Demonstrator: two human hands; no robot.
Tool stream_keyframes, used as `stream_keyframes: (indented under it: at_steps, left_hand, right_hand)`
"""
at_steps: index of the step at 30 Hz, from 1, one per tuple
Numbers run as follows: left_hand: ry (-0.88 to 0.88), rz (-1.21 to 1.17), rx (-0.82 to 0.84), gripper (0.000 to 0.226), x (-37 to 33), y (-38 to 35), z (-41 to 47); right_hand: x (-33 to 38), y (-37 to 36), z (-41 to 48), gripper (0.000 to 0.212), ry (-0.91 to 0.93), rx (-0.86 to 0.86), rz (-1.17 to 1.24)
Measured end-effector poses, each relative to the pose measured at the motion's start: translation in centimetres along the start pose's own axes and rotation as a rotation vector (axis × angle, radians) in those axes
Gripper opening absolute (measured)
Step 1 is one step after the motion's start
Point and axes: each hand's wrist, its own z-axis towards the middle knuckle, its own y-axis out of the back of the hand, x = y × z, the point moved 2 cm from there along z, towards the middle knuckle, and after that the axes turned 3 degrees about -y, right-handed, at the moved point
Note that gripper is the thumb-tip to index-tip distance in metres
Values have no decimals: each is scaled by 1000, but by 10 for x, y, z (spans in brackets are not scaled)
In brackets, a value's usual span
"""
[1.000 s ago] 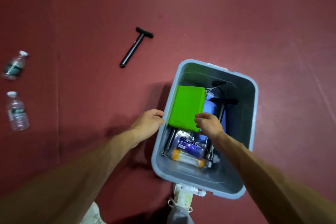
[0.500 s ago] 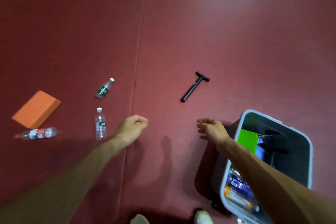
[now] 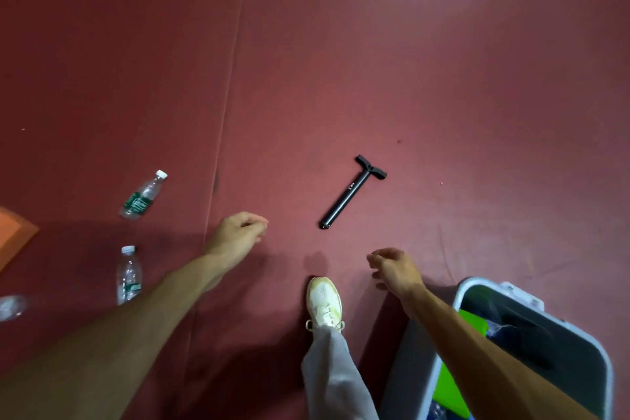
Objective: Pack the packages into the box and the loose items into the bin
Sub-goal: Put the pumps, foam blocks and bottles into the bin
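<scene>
head | grey bin (image 3: 464,286) holds green block (image 3: 448,392) | left hand (image 3: 235,235), right hand (image 3: 395,269) loosely curled, empty

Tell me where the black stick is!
Head view: the black stick lies on the red floor right of centre, beyond the white shoe, ahead of the left hand and right hand.

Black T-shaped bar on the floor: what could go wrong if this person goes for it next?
The shoe is planted just short of the bar; a careless step might roll on it. The nearer water bottle could roll underfoot too. The bin already looks crowded, so the bar may not lie flat.
</scene>
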Motion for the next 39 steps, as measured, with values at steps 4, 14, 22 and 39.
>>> stream_keyframes:
  at_steps: [4,14,22,39]
  left_hand:
    - [76,21,-30,27,8,-41,89]
    - [183,13,-45,18,118,-108,235]
    - [264,66,-139,25,234,-77,259]
    - [474,-11,-436,46,398,116,149]
  right_hand:
    - [12,-14,104,14,-80,23,-59]
    - [-3,-121,305,33,-191,42,-129]
    - [-63,-170,437,77,-193,-86,-75]
    - [-16,-425,184,40,10,247,-472]
